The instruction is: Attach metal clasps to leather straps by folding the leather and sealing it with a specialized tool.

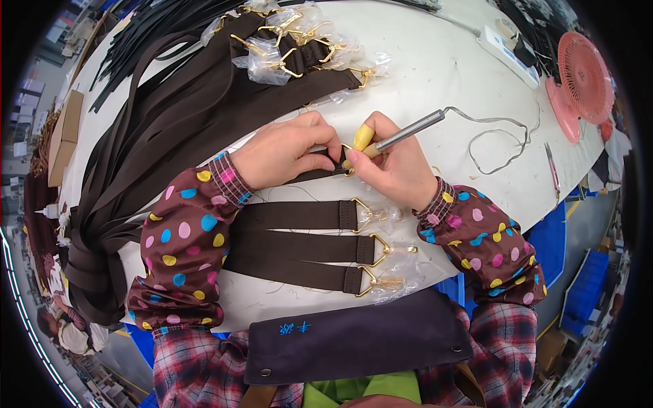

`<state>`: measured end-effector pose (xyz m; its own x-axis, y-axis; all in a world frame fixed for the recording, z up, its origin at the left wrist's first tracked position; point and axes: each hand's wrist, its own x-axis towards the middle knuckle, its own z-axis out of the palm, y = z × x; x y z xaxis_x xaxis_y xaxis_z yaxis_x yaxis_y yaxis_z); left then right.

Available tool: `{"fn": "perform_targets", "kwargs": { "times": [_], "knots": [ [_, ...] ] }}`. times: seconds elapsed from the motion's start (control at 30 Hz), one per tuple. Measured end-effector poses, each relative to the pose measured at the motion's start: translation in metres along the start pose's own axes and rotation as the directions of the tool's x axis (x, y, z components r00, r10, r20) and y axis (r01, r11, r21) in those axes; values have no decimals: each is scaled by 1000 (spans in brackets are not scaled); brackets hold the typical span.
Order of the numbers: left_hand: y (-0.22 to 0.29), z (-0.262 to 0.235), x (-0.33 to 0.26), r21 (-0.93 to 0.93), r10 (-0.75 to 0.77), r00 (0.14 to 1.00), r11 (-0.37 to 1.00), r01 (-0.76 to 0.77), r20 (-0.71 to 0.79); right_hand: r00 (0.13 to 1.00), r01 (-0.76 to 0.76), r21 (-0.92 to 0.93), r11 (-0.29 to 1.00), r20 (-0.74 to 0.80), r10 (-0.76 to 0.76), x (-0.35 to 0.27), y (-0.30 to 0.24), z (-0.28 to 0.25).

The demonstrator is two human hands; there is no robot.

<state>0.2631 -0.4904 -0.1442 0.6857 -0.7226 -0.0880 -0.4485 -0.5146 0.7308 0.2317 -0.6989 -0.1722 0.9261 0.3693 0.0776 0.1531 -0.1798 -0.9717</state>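
My left hand is closed, pinching the end of a dark brown webbing strap beside its gold metal ring. In my right hand is a corded pen-shaped tool like a soldering iron, with a silver barrel. Its front end points down at the strap end, where my fingers partly hide the contact. A yellow finger cover sits on my right index finger. Nearer to me lie three brown straps side by side, with gold triangular rings and clasps in clear plastic wrap.
A large heap of brown straps covers the left of the white table, with wrapped gold clasps at the back. A white power strip, a pink fan, the tool's looped cord and tweezers are right.
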Motion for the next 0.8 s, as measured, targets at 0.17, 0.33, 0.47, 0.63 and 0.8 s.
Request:
{"fn": "perform_targets", "kwargs": {
  "times": [0.17, 0.33, 0.47, 0.63, 0.8],
  "knots": [
    [3, -3, 1, 0, -16, 997, 1000, 16, 74, 1000, 1, -27, 1000, 5, -1, 0, 0, -1],
    [1, -2, 1, 8, -29, 998, 1000, 28, 60, 1000, 7, -27, 1000, 16, -6, 0, 0, -2],
    [2, -1, 2, 1, -49, 998, 999, 49, 41, 1000, 3, -25, 1000, 6, -3, 0, 0, -1],
    [1, 0, 1, 3, -55, 998, 998, 55, 27, 1000, 21, -101, 995, 8, -21, 0, -1, -1],
    [1, 1, 2, 6, -56, 998, 998, 56, 18, 1000, 12, -81, 997, 13, -11, 0, 0, 0]
  ]
}}
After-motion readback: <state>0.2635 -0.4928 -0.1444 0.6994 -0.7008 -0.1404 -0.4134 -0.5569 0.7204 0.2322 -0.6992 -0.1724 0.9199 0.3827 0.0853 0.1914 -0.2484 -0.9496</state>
